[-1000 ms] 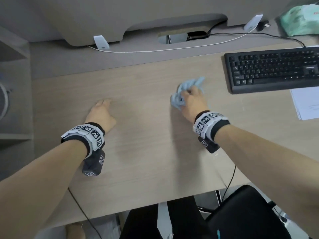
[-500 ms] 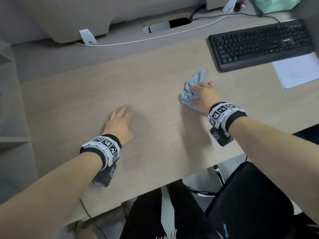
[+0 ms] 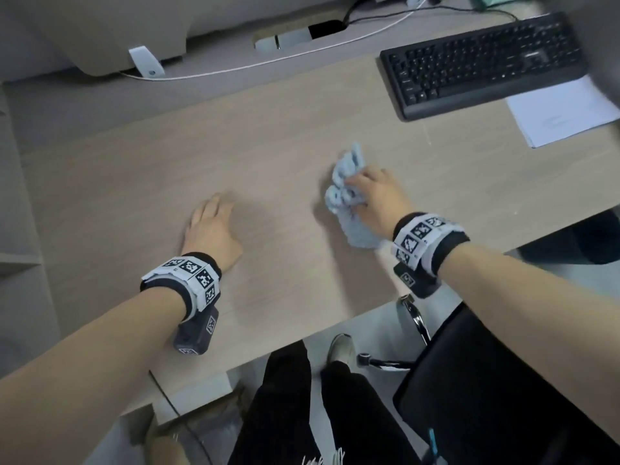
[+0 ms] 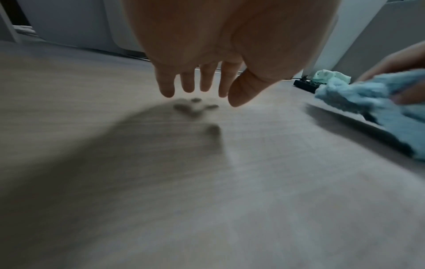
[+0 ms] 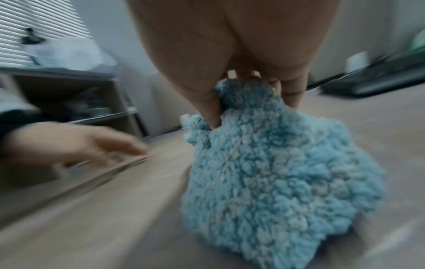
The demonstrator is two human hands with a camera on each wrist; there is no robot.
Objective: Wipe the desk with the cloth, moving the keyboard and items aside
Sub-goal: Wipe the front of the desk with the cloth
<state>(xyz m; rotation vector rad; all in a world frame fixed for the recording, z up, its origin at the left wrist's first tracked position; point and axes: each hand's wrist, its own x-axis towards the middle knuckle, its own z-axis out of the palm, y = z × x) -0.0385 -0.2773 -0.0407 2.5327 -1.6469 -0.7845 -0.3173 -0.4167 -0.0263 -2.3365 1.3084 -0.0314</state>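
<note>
A fluffy light-blue cloth [image 3: 349, 199] [image 5: 271, 178] [image 4: 372, 102] lies bunched on the wooden desk [image 3: 275, 156], right of its middle. My right hand [image 3: 375, 199] [image 5: 250, 87] grips the cloth, fingers curled into it, and presses it on the wood. My left hand [image 3: 211, 229] [image 4: 197, 91] sits to the left of it, fingers straight and spread just over the desk, holding nothing. The black keyboard [image 3: 483, 62] lies at the desk's back right, apart from both hands.
A white sheet of paper [image 3: 563, 112] lies just in front of the keyboard's right end. A white cable [image 3: 268, 63] and a black one run along the grey back strip. A black chair [image 3: 486, 380] and my legs are below the front edge. Shelves stand at the left.
My right hand has drawn the cloth back toward the front edge, away from the keyboard. My left hand has slid to the right and nearer the front edge, still flat.
</note>
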